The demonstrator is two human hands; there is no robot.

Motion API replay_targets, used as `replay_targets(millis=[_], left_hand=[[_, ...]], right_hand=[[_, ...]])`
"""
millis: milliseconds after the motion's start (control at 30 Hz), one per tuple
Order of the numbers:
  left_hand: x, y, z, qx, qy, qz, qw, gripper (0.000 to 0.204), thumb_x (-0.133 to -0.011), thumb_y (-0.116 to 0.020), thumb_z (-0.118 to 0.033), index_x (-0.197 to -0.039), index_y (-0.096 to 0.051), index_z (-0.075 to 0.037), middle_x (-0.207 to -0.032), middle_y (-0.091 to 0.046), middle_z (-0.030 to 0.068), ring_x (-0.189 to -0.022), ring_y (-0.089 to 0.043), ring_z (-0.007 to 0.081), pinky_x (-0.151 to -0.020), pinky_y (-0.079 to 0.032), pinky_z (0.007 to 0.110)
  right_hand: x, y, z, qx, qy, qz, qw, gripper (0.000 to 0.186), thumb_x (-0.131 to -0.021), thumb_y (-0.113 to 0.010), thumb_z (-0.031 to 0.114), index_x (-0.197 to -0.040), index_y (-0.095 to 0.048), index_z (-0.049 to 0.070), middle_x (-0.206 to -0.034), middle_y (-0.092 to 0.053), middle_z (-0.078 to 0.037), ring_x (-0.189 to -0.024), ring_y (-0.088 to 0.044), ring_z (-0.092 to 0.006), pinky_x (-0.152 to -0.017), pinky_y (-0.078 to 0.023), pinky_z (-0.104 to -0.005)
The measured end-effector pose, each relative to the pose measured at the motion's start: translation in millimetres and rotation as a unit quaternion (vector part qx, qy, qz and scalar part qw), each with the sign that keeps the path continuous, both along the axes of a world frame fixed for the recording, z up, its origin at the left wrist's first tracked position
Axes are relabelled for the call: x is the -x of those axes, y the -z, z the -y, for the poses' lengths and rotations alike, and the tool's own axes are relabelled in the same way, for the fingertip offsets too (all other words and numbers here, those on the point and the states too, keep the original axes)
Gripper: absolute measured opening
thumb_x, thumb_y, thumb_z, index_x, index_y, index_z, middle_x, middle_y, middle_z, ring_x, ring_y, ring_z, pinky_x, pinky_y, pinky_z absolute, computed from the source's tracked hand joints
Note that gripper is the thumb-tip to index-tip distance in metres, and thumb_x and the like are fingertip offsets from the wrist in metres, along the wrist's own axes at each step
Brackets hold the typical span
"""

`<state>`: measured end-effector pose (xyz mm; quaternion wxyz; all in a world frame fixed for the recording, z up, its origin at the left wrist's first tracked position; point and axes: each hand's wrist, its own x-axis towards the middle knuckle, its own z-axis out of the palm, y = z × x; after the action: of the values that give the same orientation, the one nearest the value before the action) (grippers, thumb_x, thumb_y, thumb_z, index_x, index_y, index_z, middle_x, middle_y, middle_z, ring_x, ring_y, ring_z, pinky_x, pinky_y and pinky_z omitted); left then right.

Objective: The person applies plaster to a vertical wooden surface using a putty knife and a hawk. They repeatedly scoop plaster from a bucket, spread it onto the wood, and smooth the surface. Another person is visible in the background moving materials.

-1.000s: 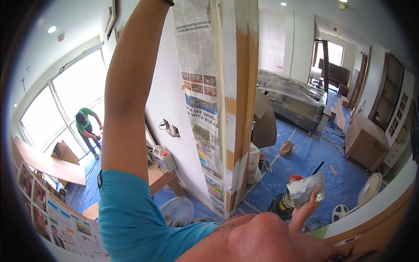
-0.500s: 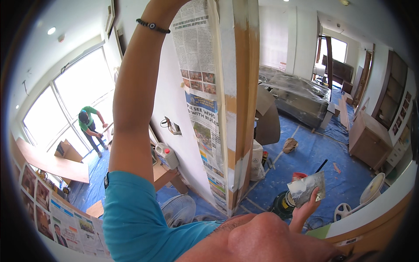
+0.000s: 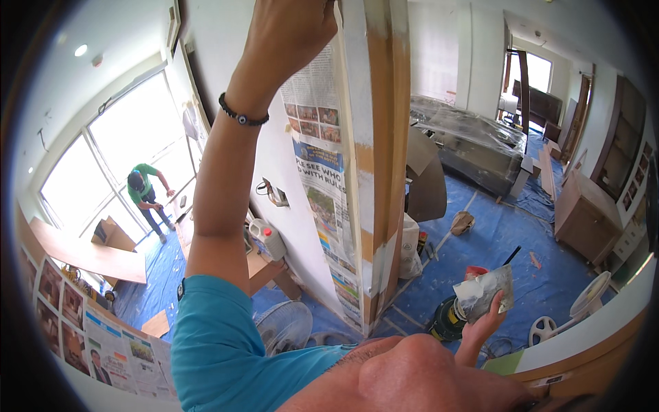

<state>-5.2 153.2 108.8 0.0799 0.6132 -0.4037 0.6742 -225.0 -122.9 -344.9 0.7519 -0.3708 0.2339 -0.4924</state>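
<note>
My left arm in a teal sleeve reaches up, wearing a dark beaded bracelet; my left hand (image 3: pixel 294 31) is curled at the top edge beside the newspaper-masked wall edge (image 3: pixel 316 110) and patchy wooden trim (image 3: pixel 381 137). What its fingers hold is cut off from view. At lower right, my right hand (image 3: pixel 487 319) grips a grey metal plate (image 3: pixel 480 292) smeared with pale material, with a red container (image 3: pixel 475 273) and a dark green round object (image 3: pixel 443 319) behind it. Below the newspaper strip's left side, a wall opening (image 3: pixel 278 196) has loose wires.
A co-worker in green (image 3: pixel 145 189) bends by the windows near wooden boards (image 3: pixel 86 250). A white jug (image 3: pixel 269 240) and fan (image 3: pixel 281 323) sit below the wall. Right of the trim: plastic-wrapped furniture (image 3: pixel 467 151), a wooden cabinet (image 3: pixel 587 220), blue floor sheeting (image 3: pixel 515 240).
My raised left hand and bracelet have come down into view, the forearm shifting rightward in the picture. My right hand with the plate has barely moved. The co-worker's arm has shifted.
</note>
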Motion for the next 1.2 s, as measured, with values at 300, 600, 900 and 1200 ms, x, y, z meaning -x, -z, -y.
replay_targets(millis=[300,600,900,1200], left_hand=[[4,42,0,-0.008,-0.009,-0.022,1.000,0.041,-0.087,-0.052,0.005,-0.125,-0.066,0.004,-0.124,-0.069,0.0213,-0.111,-0.065,0.0374,-0.101,-0.046,0.046],[-1,96,-8,-0.032,-0.007,-0.011,0.999,0.073,-0.070,-0.064,0.008,-0.139,-0.062,-0.013,-0.122,-0.070,0.0068,-0.108,-0.067,0.0261,-0.106,-0.041,0.044],[71,208,-79,-0.033,0.172,-0.298,0.938,0.064,-0.078,-0.063,0.011,-0.140,-0.060,-0.004,-0.120,-0.071,0.0157,-0.099,-0.069,0.0293,-0.099,-0.043,0.041],[145,339,-117,-0.060,0.331,-0.423,0.841,0.071,-0.078,-0.075,0.001,-0.146,-0.055,-0.005,-0.143,-0.057,0.0171,-0.125,-0.059,0.0352,-0.103,-0.047,0.044]], right_hand=[[-3,-4,-2,0.006,-0.006,-0.004,1.000,0.074,-0.096,-0.071,0.046,-0.144,-0.046,-0.004,-0.134,-0.057,-0.020,-0.121,-0.062,-0.0327,-0.097,-0.055,-0.0475],[-8,-13,-14,-0.015,-0.040,0.000,0.999,0.068,-0.099,-0.070,0.040,-0.145,-0.045,-0.002,-0.136,-0.056,-0.019,-0.122,-0.061,-0.0327,-0.097,-0.054,-0.0468],[-30,-45,-79,-0.057,-0.283,0.119,0.950,0.039,-0.105,-0.061,0.030,-0.136,-0.057,0.007,-0.125,-0.068,-0.009,-0.112,-0.068,-0.0264,-0.096,-0.055,-0.0445],[-44,-48,-181,-0.245,-0.536,0.085,0.804,0.040,-0.105,-0.059,0.028,-0.138,-0.057,0.005,-0.127,-0.068,-0.011,-0.118,-0.066,-0.0264,-0.106,-0.050,-0.0449]])
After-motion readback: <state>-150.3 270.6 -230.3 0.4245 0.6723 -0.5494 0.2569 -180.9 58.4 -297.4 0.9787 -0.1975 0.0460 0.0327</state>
